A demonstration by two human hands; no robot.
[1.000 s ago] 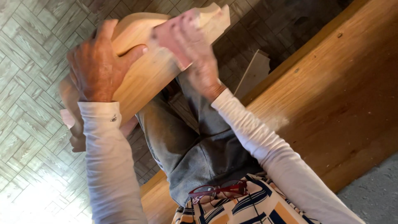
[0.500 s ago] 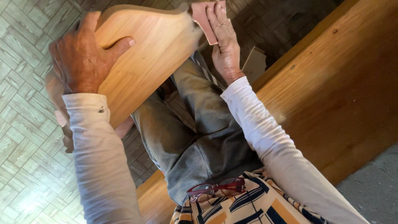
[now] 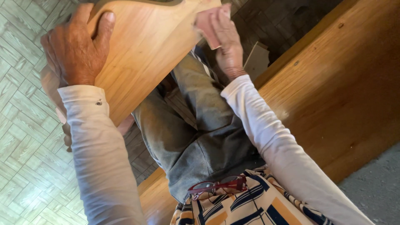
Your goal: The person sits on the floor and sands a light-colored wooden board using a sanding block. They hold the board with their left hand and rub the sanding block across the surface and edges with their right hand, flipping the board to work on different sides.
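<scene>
Since half a second ago the wooden board has swung up toward twelve o'clock, and the right hand has slid its pinkish sanding pad to the board's edge at one o'clock; the left hand clamps the board's rim at ten o'clock, its grip closed on the wood; the right grip pinches the pad. Best to keep the pad flat and the strokes even, I judge; no containers show.
</scene>
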